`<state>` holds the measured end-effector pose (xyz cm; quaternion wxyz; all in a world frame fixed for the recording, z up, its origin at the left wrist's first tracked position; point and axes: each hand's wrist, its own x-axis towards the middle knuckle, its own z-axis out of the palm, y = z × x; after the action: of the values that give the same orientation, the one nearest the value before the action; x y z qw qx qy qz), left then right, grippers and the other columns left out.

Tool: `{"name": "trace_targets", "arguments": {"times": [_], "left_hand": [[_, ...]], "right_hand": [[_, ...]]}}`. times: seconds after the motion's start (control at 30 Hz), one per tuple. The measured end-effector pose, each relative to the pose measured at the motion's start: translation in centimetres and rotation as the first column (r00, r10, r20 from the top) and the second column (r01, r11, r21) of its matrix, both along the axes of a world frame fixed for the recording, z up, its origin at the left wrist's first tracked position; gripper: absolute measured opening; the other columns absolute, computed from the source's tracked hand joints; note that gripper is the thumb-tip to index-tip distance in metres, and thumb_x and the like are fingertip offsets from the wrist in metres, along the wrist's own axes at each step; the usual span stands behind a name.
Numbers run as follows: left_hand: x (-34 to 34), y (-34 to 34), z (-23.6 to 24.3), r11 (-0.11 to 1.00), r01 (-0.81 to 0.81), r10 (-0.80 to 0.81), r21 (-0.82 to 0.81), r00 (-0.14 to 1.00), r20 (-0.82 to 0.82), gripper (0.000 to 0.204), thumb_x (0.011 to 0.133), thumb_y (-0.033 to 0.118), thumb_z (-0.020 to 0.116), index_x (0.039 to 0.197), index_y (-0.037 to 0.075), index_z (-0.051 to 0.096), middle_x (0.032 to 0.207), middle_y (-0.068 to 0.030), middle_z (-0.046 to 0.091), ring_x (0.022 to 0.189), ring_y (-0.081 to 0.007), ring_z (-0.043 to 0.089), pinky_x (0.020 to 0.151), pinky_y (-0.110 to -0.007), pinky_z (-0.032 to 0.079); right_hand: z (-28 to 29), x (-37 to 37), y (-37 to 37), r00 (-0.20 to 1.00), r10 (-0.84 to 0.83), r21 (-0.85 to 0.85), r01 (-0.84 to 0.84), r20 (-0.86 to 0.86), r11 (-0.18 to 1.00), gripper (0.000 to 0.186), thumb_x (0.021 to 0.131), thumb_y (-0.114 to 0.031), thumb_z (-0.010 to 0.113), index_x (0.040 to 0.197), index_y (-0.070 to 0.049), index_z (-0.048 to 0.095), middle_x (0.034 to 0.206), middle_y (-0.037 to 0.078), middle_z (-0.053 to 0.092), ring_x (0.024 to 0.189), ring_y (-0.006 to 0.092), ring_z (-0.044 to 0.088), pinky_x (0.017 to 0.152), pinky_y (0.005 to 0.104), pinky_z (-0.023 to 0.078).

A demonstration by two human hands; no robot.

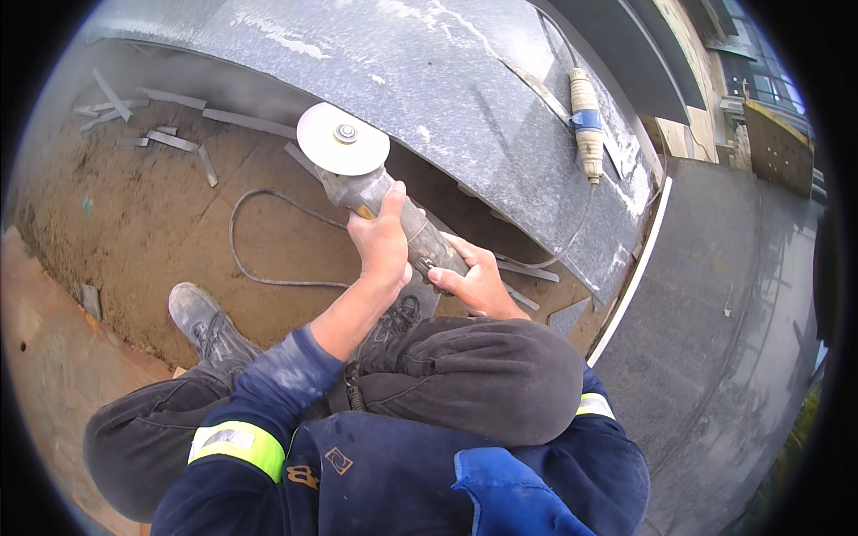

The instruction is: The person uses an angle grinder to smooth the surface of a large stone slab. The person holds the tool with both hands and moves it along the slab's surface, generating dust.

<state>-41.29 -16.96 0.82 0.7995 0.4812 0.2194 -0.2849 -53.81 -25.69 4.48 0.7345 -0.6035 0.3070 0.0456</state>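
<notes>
An angle grinder [424,234] is held in both my hands, its dusty grey body slanting from lower right to upper left. My left hand [379,238] wraps round the body just behind the head. Farther back, my right hand [483,282] grips the rear end, thumb on top near the switch. The pale round disc [327,154] meets the near edge of a large grey stone slab [420,85]. Pale dust hangs along that edge to the left. The disc hides the part of the edge behind it.
Thin cut stone strips [175,140] litter the brown ground [170,232]. A grey cable [234,234] loops there beside my shoe [214,326]. On the slab lies a cable connector [586,125] with blue tape. A white strip [636,268] borders dark paving [697,304] at right.
</notes>
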Motion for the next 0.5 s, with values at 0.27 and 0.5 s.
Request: {"name": "trace_targets", "arguments": {"times": [0.27,0.5], "left_hand": [[-2.6,-0.2,0.1,1.0,0.003,-0.003,0.0,0.999,-0.049,0.03,0.093,0.01,0.07,0.115,-0.001,0.053,0.093,-0.0101,0.064,0.071,-0.0195,0.067,0.065,-0.034,0.057],[-3.8,-0.3,-0.3,1.0,0.018,-0.018,0.002,1.0,0.015,0.03,0.094,0.02,0.072,0.11,0.001,0.056,0.092,-0.0094,0.064,0.074,-0.0227,0.068,0.067,-0.037,0.058]], "right_hand": [[-0.5,-2.8,-0.3,1.0,0.002,-0.094,-0.004,-0.018,0.996,0.06,0.081,-0.016,0.077,0.136,0.002,0.06,0.104,0.006,0.069,0.084,0.0111,0.062,0.074,0.0274,0.049],[-0.9,-3.9,-0.5,1.0,-0.008,-0.119,0.007,-0.006,0.993,0.062,0.08,-0.017,0.078,0.136,0.002,0.06,0.107,0.008,0.069,0.084,0.0116,0.063,0.075,0.0284,0.05]]}}
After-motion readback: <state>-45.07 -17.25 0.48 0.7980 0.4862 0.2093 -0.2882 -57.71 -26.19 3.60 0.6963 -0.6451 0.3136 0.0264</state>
